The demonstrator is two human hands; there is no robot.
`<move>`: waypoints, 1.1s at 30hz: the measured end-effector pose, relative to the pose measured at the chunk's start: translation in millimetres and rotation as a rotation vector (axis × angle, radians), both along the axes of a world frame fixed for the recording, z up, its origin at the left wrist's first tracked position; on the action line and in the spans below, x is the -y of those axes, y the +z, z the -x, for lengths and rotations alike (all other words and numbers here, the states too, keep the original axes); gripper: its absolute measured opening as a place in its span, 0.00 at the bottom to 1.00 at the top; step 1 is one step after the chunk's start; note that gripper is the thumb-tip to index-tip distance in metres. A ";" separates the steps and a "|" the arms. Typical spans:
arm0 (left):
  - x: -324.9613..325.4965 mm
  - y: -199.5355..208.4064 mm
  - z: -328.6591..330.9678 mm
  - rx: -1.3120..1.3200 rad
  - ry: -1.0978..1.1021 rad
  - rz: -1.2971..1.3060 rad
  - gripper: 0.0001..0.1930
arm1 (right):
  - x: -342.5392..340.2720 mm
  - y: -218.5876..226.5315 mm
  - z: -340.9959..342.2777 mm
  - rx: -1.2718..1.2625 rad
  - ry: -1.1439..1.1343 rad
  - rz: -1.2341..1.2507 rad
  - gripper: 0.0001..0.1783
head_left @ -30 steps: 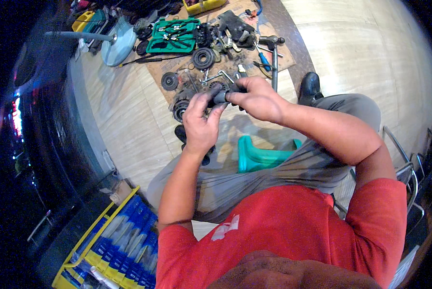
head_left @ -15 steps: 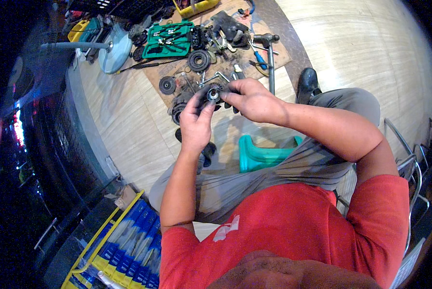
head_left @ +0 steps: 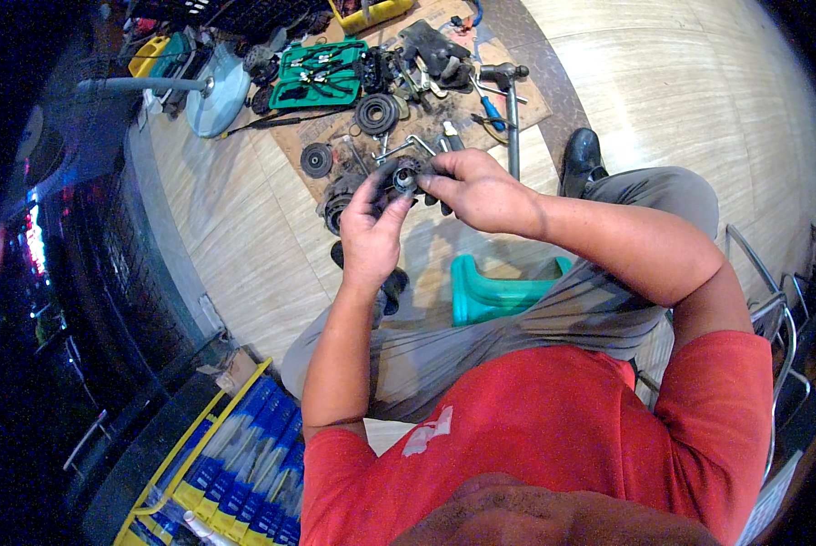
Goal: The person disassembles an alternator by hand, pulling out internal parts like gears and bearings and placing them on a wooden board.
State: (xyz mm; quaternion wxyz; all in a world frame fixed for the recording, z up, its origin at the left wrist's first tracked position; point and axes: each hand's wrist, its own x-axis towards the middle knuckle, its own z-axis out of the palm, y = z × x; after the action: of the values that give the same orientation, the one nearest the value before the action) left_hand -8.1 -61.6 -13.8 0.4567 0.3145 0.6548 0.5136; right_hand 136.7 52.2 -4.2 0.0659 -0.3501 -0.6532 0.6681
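Observation:
A small round metal part (head_left: 405,178), dark round its rim and bright in the centre, is held over the near edge of the cardboard. My left hand (head_left: 372,235) grips its left side between thumb and fingers. From the right, my right hand (head_left: 481,189) pinches at the same part with blackened fingertips. Just beyond lie an L-shaped wrench (head_left: 415,144) and a dark flat disc (head_left: 316,161). Close to my left fingers is a larger greasy machine part (head_left: 335,211), partly hidden. A ribbed black pulley (head_left: 376,115) rests farther back.
On the cardboard sheet (head_left: 540,107) are a hammer (head_left: 513,127), a blue-handled screwdriver (head_left: 492,111) and a green tool case (head_left: 317,89). A green plastic stool (head_left: 481,296) stands between my legs. Lower left is a yellow rack (head_left: 192,448); a metal-framed chair (head_left: 795,341) is at right.
The small metal part has tilted slightly in my fingers, and both hands have shifted very little. Everything else lies as before.

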 end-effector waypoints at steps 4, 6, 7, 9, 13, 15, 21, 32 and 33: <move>-0.4 -0.5 -1.7 -0.001 -0.009 -0.014 0.21 | 2.1 -9.5 0.5 -0.031 0.003 -0.036 0.15; -0.3 -1.3 -1.2 0.009 -0.009 -0.011 0.22 | 1.9 -9.1 0.6 -0.025 0.010 -0.020 0.15; -0.2 -1.6 -0.9 0.013 -0.009 -0.009 0.22 | 1.8 -7.9 0.9 -0.017 0.013 -0.017 0.15; -0.3 1.0 -1.7 -0.007 -0.008 -0.007 0.22 | 1.3 -4.8 1.3 -0.002 0.017 -0.011 0.15; -1.3 0.4 -2.5 -0.010 0.003 0.002 0.21 | 2.1 -7.2 0.5 -0.016 0.035 -0.038 0.15; -1.6 0.9 -3.1 -0.004 0.006 -0.001 0.21 | 1.9 -5.5 0.5 -0.004 0.042 -0.018 0.15; -1.1 1.1 -2.4 -0.022 -0.002 0.030 0.21 | 2.4 -1.6 0.1 0.015 0.043 0.007 0.15; 0.6 -4.1 -2.7 -0.079 0.004 0.003 0.20 | 6.0 -12.4 -0.5 0.015 0.081 -0.089 0.16; 1.6 -7.3 -1.9 -0.100 0.005 -0.005 0.20 | 6.3 -12.8 -0.4 0.016 0.088 -0.107 0.16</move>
State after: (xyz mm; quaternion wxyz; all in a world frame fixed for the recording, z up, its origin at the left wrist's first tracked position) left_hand -6.3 -63.2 -21.1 0.4212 0.3392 0.6764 0.5000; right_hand 137.1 45.9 -17.0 0.0496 -0.3223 -0.7034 0.6316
